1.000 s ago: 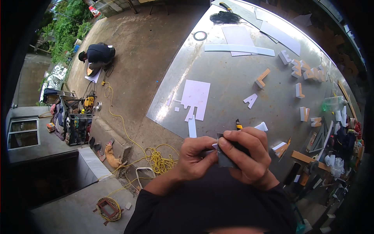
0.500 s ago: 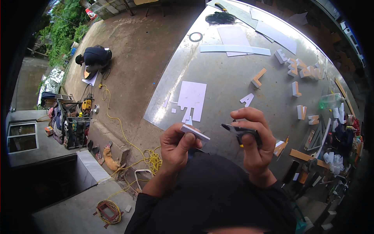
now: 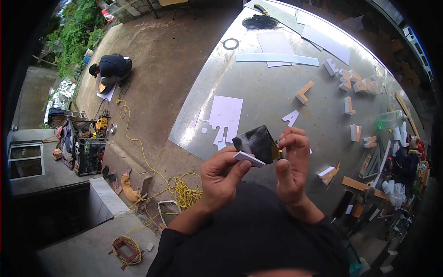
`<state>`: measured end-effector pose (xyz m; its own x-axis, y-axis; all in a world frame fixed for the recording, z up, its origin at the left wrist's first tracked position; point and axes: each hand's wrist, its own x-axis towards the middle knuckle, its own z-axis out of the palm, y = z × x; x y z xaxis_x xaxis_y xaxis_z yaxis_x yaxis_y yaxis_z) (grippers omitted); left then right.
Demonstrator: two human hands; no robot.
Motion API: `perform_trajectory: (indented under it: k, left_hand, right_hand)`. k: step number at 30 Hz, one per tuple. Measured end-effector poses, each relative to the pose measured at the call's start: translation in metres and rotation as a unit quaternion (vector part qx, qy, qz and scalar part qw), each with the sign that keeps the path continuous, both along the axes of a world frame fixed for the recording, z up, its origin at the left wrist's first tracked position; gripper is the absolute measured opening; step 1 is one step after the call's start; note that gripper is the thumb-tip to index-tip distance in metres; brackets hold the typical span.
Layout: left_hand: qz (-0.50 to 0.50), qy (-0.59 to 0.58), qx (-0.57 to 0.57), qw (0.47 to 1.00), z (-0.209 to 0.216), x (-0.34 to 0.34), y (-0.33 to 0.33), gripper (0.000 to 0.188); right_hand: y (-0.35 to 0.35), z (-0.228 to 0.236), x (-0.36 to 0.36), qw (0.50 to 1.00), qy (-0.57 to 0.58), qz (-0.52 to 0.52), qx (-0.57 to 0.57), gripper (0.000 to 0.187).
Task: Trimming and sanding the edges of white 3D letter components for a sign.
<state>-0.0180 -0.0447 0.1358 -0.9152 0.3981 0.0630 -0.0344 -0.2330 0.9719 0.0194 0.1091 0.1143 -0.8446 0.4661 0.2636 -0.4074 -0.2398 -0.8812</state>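
My left hand (image 3: 220, 177) pinches a small flat white board piece (image 3: 249, 159) between thumb and fingers. Right behind and above that piece stands a black sheet (image 3: 256, 144) with a grey worn patch, which looks like folded sandpaper. The fingertips of my right hand (image 3: 294, 166) are at the sheet's right edge and seem to hold it there; its thumb stands apart. Beyond my hands, on the metal table (image 3: 263, 94), lie a white sheet (image 3: 226, 111) with shapes cut out of it and a flat white cut-out letter (image 3: 290, 118).
Several block letters with white and tan sides (image 3: 347, 105) stand at the right, near a green-tinted bottle (image 3: 390, 119). A cutter knife (image 3: 261, 8) lies at the far edge. Left on the floor are a yellow cord (image 3: 187, 191), an orange cat (image 3: 130, 188) and a crouching person (image 3: 114, 69).
The black sheet, folded in my right hand before, now spreads out behind the white piece. My left hand has moved slightly right, and the right hand slightly left, closer together.
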Motion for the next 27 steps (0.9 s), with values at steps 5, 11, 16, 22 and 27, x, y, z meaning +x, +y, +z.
perform_trajectory:
  k: [5,11,16,22,27]
  left_hand:
    - [0.004,0.056,-0.033,0.998,0.0,0.001,0.001,0.011]
    - [-0.011,0.042,-0.038,0.998,0.002,0.007,0.01,0.015]
    - [-0.087,0.026,-0.173,0.981,0.02,-0.002,0.005,0.012]
    - [-0.076,0.052,-0.153,0.984,0.036,0.005,0.006,0.01]
    - [-0.083,0.095,-0.139,0.982,0.042,0.01,0.004,0.007]
  right_hand:
    - [0.005,0.015,0.012,0.94,-0.057,-0.044,0.334,0.037]
    - [0.016,0.009,0.015,0.937,-0.088,-0.044,0.336,0.021]
    - [0.025,0.013,0.017,0.975,-0.135,0.047,0.172,0.013]
    - [0.033,0.026,0.02,0.982,-0.1,0.099,0.129,0.015]
    - [0.041,0.042,0.025,0.963,-0.036,0.14,0.228,0.021]
